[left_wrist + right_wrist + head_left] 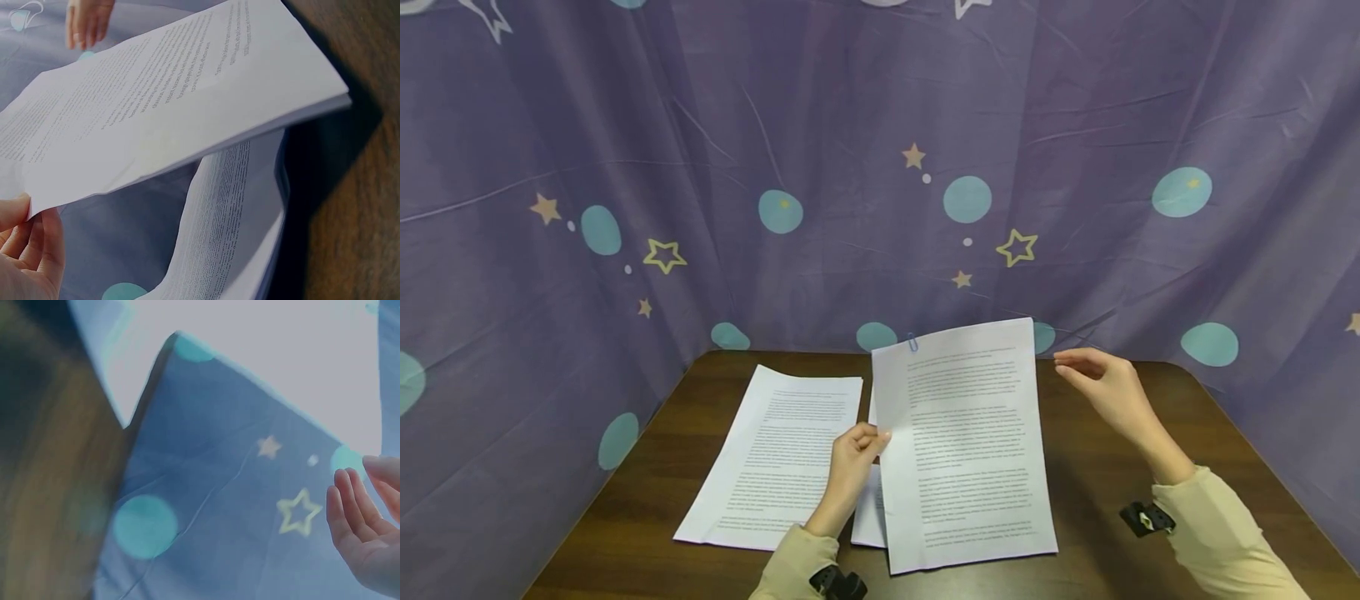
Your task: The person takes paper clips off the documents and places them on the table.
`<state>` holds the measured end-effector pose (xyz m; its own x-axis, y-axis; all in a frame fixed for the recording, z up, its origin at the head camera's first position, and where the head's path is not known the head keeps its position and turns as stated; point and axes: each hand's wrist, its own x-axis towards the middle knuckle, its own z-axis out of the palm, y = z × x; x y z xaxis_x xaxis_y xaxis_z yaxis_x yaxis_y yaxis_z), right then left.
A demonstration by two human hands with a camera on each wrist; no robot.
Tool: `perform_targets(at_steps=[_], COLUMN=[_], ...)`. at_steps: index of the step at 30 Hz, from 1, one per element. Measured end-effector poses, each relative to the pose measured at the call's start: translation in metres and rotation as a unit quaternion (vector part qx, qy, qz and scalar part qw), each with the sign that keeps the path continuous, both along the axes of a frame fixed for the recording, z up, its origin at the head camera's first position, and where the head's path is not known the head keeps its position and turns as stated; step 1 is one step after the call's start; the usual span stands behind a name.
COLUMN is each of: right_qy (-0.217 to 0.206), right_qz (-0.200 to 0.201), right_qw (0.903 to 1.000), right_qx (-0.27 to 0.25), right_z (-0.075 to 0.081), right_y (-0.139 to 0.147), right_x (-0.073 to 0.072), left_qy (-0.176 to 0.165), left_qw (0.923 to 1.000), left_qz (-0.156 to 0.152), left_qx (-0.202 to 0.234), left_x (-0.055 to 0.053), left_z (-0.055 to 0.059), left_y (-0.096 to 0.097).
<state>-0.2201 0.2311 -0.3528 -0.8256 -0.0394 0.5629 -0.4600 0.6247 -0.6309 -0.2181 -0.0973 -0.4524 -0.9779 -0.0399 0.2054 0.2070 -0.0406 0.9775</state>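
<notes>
A stack of printed sheets [973, 450] is held up off the table, tilted toward me. A blue paper clip [912, 342] sits on its top edge near the left corner. My left hand [852, 458] pinches the stack's left edge between thumb and fingers, and the left wrist view shows the thumb on top of the sheets [156, 119]. My right hand [1108, 396] hovers in the air right of the stack, apart from it. Its fingers are extended and slightly bent, with nothing between them and the thumb, as the right wrist view of this hand [369, 531] also shows.
Another stack of printed paper [782, 458] lies at the left of the brown wooden table [1105, 533]. More paper [868, 512] lies partly hidden behind the raised sheets. A purple curtain [850, 125] with stars and dots hangs around the table's back and sides.
</notes>
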Motion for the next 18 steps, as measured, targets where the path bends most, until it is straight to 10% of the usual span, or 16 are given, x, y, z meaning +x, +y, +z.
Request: perform_targets(at_steps=[18], right_qy=[-0.017], right_qz=[0.058], right_qw=[0.9980], right_qx=[-0.018], right_z=[0.034], right_y=[-0.076], right_x=[-0.002], left_qy=[-0.005], left_qw=[0.9999], left_qz=[-0.002], left_qx=[-0.015], left_x=[0.015], left_z=[0.025], left_y=[0.005])
